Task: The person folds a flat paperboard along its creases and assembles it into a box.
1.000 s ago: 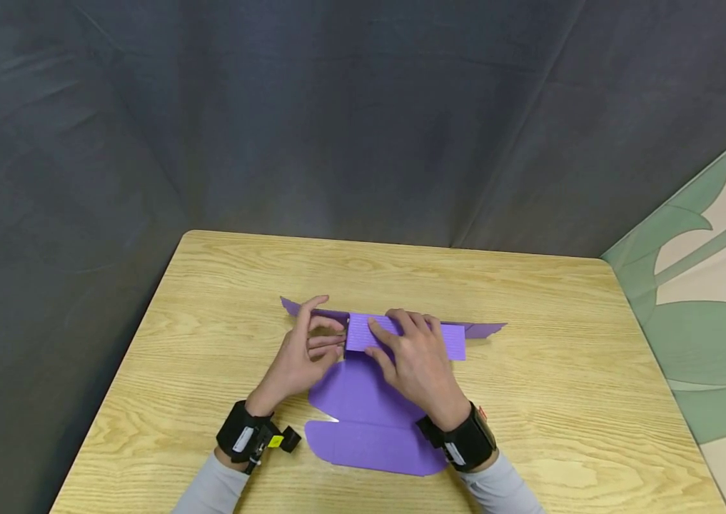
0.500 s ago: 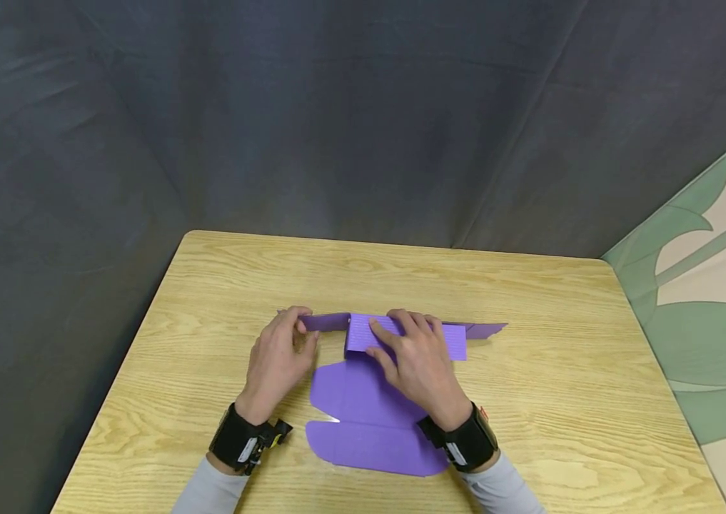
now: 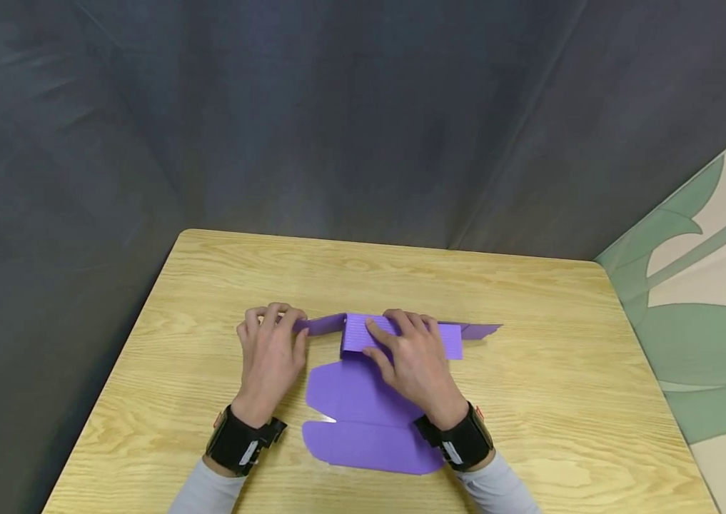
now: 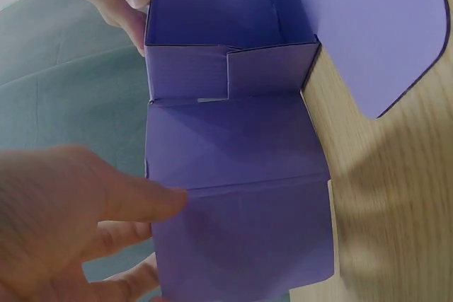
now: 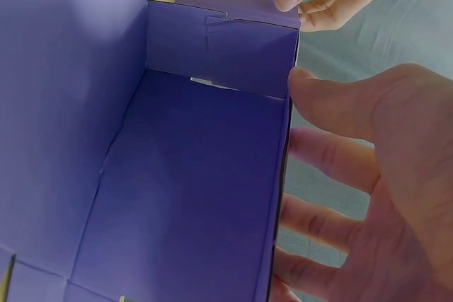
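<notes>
A partly folded purple cardboard box (image 3: 355, 334) stands on the table, its ribbed side facing up in the head view. My left hand (image 3: 269, 357) pinches the outer part of the box's left side flap (image 3: 324, 325). In the left wrist view its thumb lies on the creased flap, with fingers behind. My right hand (image 3: 417, 360) holds the box's ribbed wall, fingers spread over it and thumb at the near edge. The right wrist view looks into the hollow inside (image 5: 184, 175), where two short end pieces overlap. A broad lid panel (image 3: 363, 392) lies toward me.
A right side flap (image 3: 481, 331) sticks out past the box. The wooden table (image 3: 562, 400) extends around it, with a dark curtain (image 3: 337, 128) behind and a green patterned panel (image 3: 703, 343) at the right. Both wrists wear black camera straps (image 3: 234, 442).
My left hand has moved left from the box's corner to the outer part of the left flap. The flap has swung toward me. My right hand keeps its hold.
</notes>
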The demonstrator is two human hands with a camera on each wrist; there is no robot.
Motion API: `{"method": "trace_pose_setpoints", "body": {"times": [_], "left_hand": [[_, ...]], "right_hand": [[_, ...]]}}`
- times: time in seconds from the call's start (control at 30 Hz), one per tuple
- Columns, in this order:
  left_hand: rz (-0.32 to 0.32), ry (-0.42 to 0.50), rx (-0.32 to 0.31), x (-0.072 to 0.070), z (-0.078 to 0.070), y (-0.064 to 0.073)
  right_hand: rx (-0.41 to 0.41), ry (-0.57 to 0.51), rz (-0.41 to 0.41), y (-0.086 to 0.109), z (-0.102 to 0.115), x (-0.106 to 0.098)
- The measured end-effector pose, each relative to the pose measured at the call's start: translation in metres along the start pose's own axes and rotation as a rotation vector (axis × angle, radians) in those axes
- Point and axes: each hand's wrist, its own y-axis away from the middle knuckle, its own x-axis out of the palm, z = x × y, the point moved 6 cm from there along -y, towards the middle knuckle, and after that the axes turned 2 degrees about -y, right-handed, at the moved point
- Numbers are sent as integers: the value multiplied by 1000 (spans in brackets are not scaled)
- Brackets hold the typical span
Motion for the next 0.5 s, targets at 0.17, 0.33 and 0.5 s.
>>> {"method": "trace_pose_setpoints", "body": {"times": [0.17,0.33,0.5], "left_hand": [[26,12,-2,1,2,-1],[45,31,32,0,0,-2],[93,51,12,-1,0,-1]], "right_hand": [[10,-7,1,0,0,2],[7,-8,3,0,-1,2],[3,-9,2,0,-1,1]]}}
